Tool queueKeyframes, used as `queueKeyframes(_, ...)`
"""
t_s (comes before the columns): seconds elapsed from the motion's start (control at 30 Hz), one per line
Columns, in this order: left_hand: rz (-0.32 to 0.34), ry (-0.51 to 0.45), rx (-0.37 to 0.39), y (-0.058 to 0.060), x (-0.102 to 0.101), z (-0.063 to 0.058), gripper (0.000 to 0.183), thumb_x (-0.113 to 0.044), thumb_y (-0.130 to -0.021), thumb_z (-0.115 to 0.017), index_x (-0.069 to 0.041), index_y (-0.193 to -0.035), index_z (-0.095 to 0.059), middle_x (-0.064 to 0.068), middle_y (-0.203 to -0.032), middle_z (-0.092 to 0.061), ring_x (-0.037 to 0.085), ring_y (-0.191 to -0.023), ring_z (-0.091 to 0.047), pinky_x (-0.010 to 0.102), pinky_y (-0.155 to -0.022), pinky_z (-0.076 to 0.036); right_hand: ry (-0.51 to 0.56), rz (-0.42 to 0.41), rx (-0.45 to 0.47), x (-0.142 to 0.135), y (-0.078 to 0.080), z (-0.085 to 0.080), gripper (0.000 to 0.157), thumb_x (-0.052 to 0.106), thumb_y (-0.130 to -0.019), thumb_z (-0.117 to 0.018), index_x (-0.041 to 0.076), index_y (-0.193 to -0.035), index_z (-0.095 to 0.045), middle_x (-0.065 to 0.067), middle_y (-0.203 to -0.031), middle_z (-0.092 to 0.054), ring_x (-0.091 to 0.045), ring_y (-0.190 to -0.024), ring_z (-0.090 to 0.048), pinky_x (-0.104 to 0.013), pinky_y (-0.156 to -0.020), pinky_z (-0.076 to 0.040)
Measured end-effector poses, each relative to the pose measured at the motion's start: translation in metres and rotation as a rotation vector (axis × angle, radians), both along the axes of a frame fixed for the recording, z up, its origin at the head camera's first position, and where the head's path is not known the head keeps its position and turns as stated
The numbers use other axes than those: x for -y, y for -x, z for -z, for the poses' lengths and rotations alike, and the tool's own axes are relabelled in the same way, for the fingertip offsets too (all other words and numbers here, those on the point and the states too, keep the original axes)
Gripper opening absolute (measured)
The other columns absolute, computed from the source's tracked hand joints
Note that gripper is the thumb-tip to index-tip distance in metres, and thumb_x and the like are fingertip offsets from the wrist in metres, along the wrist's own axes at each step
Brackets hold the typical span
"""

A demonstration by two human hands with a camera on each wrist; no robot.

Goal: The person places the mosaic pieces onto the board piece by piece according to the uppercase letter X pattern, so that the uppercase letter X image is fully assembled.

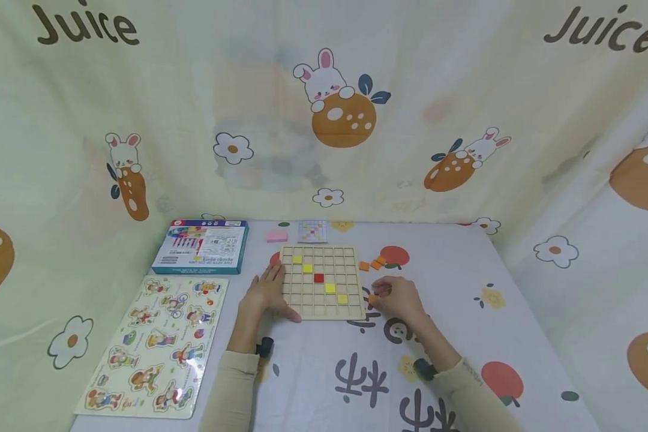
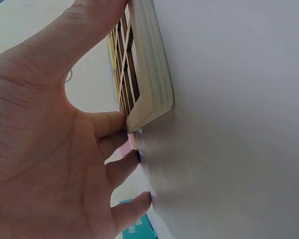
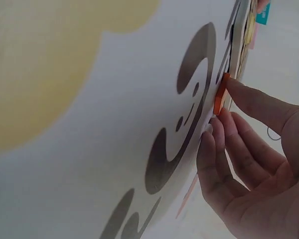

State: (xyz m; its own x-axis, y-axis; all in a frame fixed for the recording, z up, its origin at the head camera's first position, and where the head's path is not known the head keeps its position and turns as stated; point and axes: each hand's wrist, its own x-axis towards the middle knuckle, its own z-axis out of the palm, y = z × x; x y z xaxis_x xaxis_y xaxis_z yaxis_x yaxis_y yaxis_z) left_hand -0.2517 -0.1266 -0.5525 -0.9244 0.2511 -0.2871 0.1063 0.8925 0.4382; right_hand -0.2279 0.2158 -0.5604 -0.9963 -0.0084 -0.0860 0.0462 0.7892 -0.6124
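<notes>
A wooden grid board [image 1: 324, 309] lies flat at the middle of the table. On it, a diagonal of yellow tiles [image 1: 330, 288] runs down to the right, with one red tile [image 1: 318, 278] at its centre. My left hand [image 1: 267, 297] rests against the board's left side, fingers spread and thumb at the front edge; the left wrist view shows the board's corner [image 2: 157, 97] beside the thumb and fingers. Just off the right edge, my right hand [image 1: 402, 300] pinches an orange tile [image 3: 221, 94] between thumb and fingers, close to the tabletop. Other orange tiles [image 1: 364, 266] lie behind that hand.
Behind the board are a patterned card [image 1: 312, 231] and a pink block [image 1: 276, 236]. To the left lie a blue-edged box [image 1: 201, 247] and a picture puzzle board [image 1: 153, 348]. A printed curtain [image 1: 270, 180] hangs at the back and sides.
</notes>
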Motion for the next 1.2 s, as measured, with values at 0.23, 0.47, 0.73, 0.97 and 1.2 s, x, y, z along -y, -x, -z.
queueKeyframes(0.23,0.006,0.001,0.007,0.001,0.002,-0.002,0.144,-0.056,-0.059,-0.099,-0.001,-0.166,-0.018,0.015,-0.175,-0.011,0.035,-0.161,-0.007,0.06,-0.128,-0.01,0.015,-0.028,-0.04,0.005,0.003,-0.006,0.037,0.008,-0.08,-0.086,0.009,-0.115,-0.077,-0.004,-0.092,-0.074,-0.02,-0.079,-0.065,-0.031,-0.065,-0.057)
queueKeyframes(0.47,0.004,0.0,0.019,0.004,0.002,0.003,0.143,-0.053,-0.061,-0.099,-0.001,-0.166,-0.016,0.013,-0.175,-0.008,0.034,-0.161,-0.006,0.06,-0.128,-0.008,0.099,-0.022,-0.139,0.01,0.018,-0.011,0.033,0.002,-0.081,-0.086,0.006,-0.113,-0.078,-0.007,-0.097,-0.077,-0.023,-0.086,-0.072,-0.034,-0.072,-0.061)
queueKeyframes(0.73,0.005,-0.002,0.009,0.002,0.001,0.001,0.142,-0.053,-0.061,-0.099,-0.001,-0.166,-0.018,0.014,-0.175,-0.01,0.035,-0.161,-0.007,0.06,-0.128,-0.009,0.229,0.002,-0.169,0.014,0.039,-0.012,0.037,0.005,-0.078,-0.091,0.005,-0.112,-0.078,-0.005,-0.093,-0.078,-0.02,-0.083,-0.075,-0.032,-0.073,-0.061)
queueKeyframes(0.97,0.009,0.009,-0.004,0.0,-0.001,-0.001,0.142,-0.056,-0.061,-0.098,-0.001,-0.166,-0.019,0.015,-0.175,-0.012,0.035,-0.161,-0.009,0.06,-0.128,-0.011,0.279,0.019,-0.14,0.019,0.053,-0.009,0.03,0.012,-0.08,-0.092,0.01,-0.107,-0.079,-0.003,-0.094,-0.08,-0.02,-0.089,-0.077,-0.032,-0.079,-0.061)
queueKeyframes(1.2,0.005,0.007,0.009,0.0,0.001,-0.001,0.14,-0.053,-0.063,-0.098,-0.001,-0.166,-0.018,0.015,-0.175,-0.011,0.035,-0.161,-0.007,0.059,-0.128,-0.009,0.296,0.023,-0.095,0.027,0.073,-0.001,0.028,0.015,-0.083,-0.09,0.013,-0.109,-0.079,0.0,-0.093,-0.08,-0.018,-0.092,-0.078,-0.03,-0.081,-0.057)
